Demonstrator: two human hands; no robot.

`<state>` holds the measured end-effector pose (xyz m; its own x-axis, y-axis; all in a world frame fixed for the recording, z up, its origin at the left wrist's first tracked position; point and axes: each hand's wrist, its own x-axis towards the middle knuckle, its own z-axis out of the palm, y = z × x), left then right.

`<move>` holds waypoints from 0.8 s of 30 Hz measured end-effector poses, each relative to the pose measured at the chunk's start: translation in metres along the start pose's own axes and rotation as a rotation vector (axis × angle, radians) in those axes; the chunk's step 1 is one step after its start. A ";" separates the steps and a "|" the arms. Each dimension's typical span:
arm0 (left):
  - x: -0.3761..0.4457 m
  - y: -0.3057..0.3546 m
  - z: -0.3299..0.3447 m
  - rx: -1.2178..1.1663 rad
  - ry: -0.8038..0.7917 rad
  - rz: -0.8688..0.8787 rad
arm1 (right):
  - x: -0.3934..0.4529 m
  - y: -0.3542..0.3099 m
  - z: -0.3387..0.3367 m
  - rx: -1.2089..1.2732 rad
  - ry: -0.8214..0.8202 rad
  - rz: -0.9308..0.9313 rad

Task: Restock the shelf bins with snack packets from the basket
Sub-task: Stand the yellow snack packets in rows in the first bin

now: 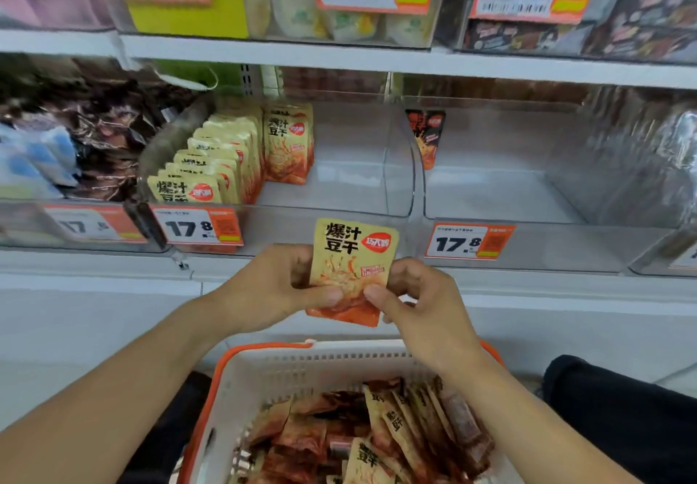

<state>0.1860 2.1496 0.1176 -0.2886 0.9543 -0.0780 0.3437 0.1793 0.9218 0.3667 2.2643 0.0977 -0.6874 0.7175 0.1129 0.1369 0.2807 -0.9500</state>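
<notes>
Both my hands hold one yellow-and-orange snack packet (352, 257) upright in front of the shelf edge. My left hand (279, 283) pinches its lower left side, my right hand (411, 295) pinches its lower right corner. Right behind it is a clear shelf bin (339, 197) with a row of the same yellow packets (222, 159) stacked on its left side; its right half shows bare floor. Below my arms sits a white basket with an orange rim (264, 366), holding several more packets (377, 434).
To the right stands another clear bin (528, 215) with one dark red packet (426, 136) at its back left. A bin of dark and blue wrappers (75, 144) lies to the left. Price tags line the bin fronts. An upper shelf (377, 57) hangs above.
</notes>
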 end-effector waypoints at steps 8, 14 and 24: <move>-0.009 0.033 -0.049 0.226 0.510 0.356 | 0.049 -0.089 0.017 -0.253 0.054 -0.327; -0.006 0.003 -0.101 0.690 0.845 0.315 | 0.119 -0.096 0.044 -0.592 0.118 -0.317; 0.003 -0.051 -0.112 0.921 0.717 0.287 | 0.265 -0.059 0.091 -0.620 -0.057 0.114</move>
<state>0.0672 2.1169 0.1127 -0.4280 0.6894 0.5844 0.9022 0.3646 0.2306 0.1115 2.3803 0.1568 -0.6784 0.7346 -0.0111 0.5878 0.5337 -0.6081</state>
